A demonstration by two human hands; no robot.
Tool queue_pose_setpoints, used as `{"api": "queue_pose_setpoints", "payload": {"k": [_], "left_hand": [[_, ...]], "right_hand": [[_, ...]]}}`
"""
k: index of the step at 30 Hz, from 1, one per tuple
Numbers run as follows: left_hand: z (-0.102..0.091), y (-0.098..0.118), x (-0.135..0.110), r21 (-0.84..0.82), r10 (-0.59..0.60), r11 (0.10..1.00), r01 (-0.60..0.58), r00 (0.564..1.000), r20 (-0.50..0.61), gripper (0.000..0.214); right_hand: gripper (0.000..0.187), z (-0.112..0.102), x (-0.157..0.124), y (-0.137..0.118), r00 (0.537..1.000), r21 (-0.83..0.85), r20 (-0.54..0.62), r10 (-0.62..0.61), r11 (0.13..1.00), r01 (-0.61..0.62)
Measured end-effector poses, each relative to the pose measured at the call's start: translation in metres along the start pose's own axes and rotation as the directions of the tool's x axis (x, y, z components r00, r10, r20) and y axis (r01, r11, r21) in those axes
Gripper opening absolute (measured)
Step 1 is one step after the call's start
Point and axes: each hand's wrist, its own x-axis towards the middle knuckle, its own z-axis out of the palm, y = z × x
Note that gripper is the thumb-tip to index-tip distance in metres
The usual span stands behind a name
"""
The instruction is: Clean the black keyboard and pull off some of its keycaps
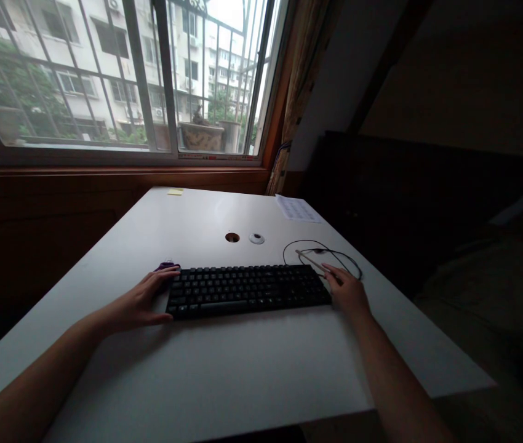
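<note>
A black keyboard (247,290) lies flat across the white table. My left hand (144,298) grips its left end, thumb at the front corner and fingers at the back corner. Beyond those fingers sits a small purple object (168,266), partly hidden. At the keyboard's right end, my right hand (347,289) is closed around a slim, pale stick-like tool (311,261). The tool points up and left, above the black cable (349,257); its exact kind cannot be made out.
The white table (243,357) carries a round hole (232,237) with a white ring-shaped cover (256,238) beside it. Printed paper (299,209) lies at the far right corner, a yellow note (175,192) at the far left. A barred window (164,80) stands behind.
</note>
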Motion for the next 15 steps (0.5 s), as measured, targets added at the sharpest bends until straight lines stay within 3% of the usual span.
{"api": "queue_pose_setpoints", "payload": {"k": [6,10,15], "left_hand": [[-0.012,0.012,-0.001,-0.065,-0.061,0.996,0.062,0.998,0.017,0.076],[-0.018,0.012,0.002,-0.051,-0.046,0.998,0.040,0.991,-0.129,0.055],[-0.029,-0.006,0.000,0.134,0.002,0.990,0.042,0.950,-0.312,0.031]], "right_hand": [[0.041,-0.013,-0.005,0.018,1.000,-0.191,0.009,0.004,0.982,-0.002],[0.042,-0.009,-0.004,0.023,0.999,-0.233,0.031,0.008,0.972,0.000],[0.044,-0.008,-0.005,0.026,0.998,-0.327,0.024,0.051,0.944,-0.041]]}}
